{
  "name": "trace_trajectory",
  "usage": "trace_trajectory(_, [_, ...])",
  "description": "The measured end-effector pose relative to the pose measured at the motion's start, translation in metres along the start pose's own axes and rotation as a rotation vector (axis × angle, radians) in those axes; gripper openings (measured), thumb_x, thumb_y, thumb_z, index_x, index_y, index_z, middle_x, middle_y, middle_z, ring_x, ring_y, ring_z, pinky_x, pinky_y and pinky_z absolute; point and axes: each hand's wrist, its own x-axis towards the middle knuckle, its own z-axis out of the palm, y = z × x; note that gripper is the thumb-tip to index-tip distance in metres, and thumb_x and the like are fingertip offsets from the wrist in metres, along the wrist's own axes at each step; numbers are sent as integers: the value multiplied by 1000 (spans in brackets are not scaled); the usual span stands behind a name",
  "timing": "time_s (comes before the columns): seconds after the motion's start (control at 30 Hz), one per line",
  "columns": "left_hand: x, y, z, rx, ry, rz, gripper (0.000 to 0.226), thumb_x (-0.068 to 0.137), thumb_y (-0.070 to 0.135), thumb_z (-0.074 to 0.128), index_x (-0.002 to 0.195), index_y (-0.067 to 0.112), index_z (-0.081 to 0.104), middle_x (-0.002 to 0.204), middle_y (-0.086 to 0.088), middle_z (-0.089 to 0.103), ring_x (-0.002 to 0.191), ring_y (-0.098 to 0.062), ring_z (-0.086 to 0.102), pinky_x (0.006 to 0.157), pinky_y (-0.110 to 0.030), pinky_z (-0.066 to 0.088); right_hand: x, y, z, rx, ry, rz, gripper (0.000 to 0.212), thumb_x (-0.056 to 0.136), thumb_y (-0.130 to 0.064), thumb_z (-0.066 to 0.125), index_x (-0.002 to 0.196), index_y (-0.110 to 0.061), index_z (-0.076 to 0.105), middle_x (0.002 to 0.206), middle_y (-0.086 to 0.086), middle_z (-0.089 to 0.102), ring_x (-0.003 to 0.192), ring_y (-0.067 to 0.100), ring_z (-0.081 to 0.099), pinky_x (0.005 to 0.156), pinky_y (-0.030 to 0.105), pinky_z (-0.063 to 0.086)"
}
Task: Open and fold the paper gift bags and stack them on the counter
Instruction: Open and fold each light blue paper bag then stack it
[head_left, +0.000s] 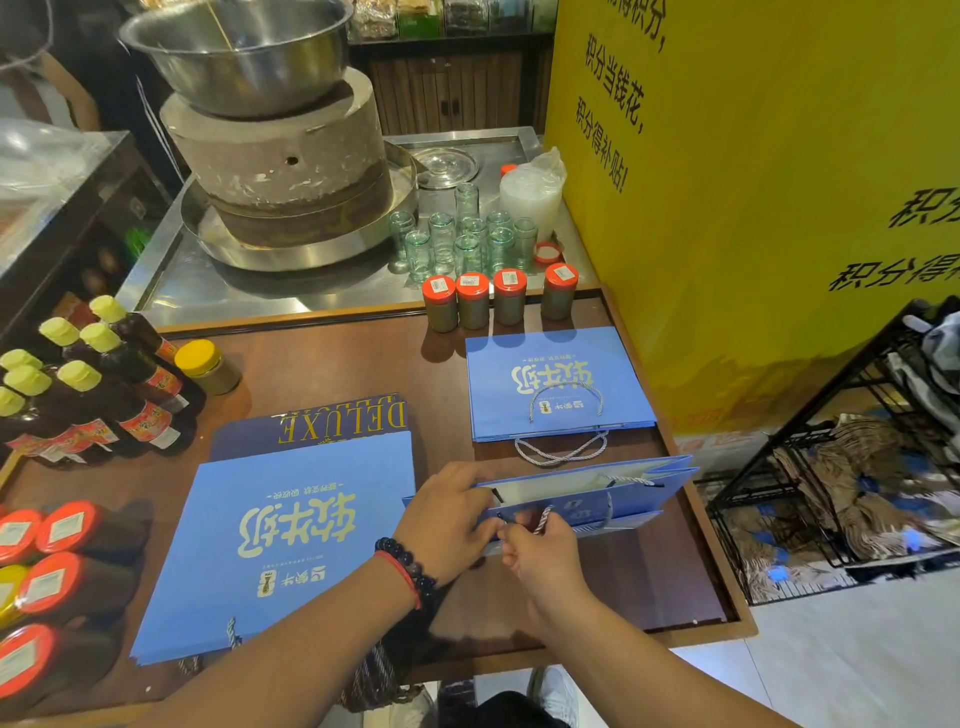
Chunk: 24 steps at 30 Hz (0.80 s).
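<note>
Here, both hands on the half-open blue gift bag (left gripping its rim, right pinching the cord).

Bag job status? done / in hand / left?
Done: a small stack lies flat at the counter's far right. In hand: both hands, left and right, hold an open bag at its rim. Left: the flat pile on the left, apparently.

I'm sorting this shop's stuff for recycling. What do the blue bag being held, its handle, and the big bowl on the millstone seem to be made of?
Blue bag: matte coated paper, judging by its crisp creases and white inside.
Handle, pinched in the right hand: twisted white and blue cord, likely cotton or synthetic.
Bowl: brushed metal, probably stainless steel, given its dull grey sheen.
</note>
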Motion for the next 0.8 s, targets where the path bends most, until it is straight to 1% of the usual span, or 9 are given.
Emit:
trace_trajectory(0.1, [0,0,0,-18,12,-4,6,77,16,70,71,13,69,113,4,63,97,-22,57,77,-35,52,-1,1,0,-4,-10,-18,17,91,7,56,107,1,56,67,4,56,56,9,52,58,26,44])
trace_trajectory(0.17, [-1,-1,0,-22,-2,-15,8,80,16,67,74,12,70,116,4,62,100,-21,56,80,-36,51,-2,1,-1,4,-1,-32,13,91,6,57,102,0,54,68,4,54,63,14,52,64,29,46])
trace_trajectory(0.27, [0,-1,0,-22,-30,-31,13,85,18,62,82,11,73,121,4,60,106,-20,52,85,-36,50,-5,0,-1,4,-3,-54,12,91,3,60,98,-3,53,71,6,53,68,17,52,68,31,48])
trace_trajectory(0.4, [0,1,-1,-25,-36,-17,15,85,18,60,84,12,73,122,7,59,105,-18,52,84,-35,49,-8,-2,1,-3,-7,-61,11,92,-1,62,101,-4,56,79,8,62,73,17,60,69,27,54])
trace_trajectory(0.5, [0,0,-2,-26,-20,1,14,83,20,61,82,12,73,121,5,60,103,-20,54,82,-35,51,-9,-3,5,83,12,-28,10,93,0,61,99,-3,53,82,12,66,74,18,67,69,27,57])
trace_trajectory(0.6, [-1,1,-2,-12,-56,-6,18,85,23,60,88,12,74,125,5,58,109,-18,51,88,-36,49,-11,-2,6,111,14,-3,9,94,0,58,100,-5,53,89,16,64,79,22,65,70,30,57])
trace_trajectory(0.63, [-1,0,-2,-6,-58,-3,17,85,24,61,88,13,74,125,5,58,109,-18,51,88,-36,49,-11,-1,6,110,13,4,9,95,0,57,102,-5,54,92,16,64,81,23,64,70,30,55])
trace_trajectory(0.73, [-1,-1,-1,13,-15,16,10,78,24,68,79,16,73,119,5,61,103,-19,56,80,-37,53,-11,-1,7,133,12,51,12,96,-1,54,106,-8,56,95,16,62,82,24,59,65,29,51])
trace_trajectory(0.8, [-1,-1,1,7,-2,13,9,78,25,67,78,17,73,118,6,62,102,-19,57,79,-37,53,-14,-4,7,148,-5,71,13,96,-1,53,107,-9,56,95,15,61,83,24,56,62,28,47])
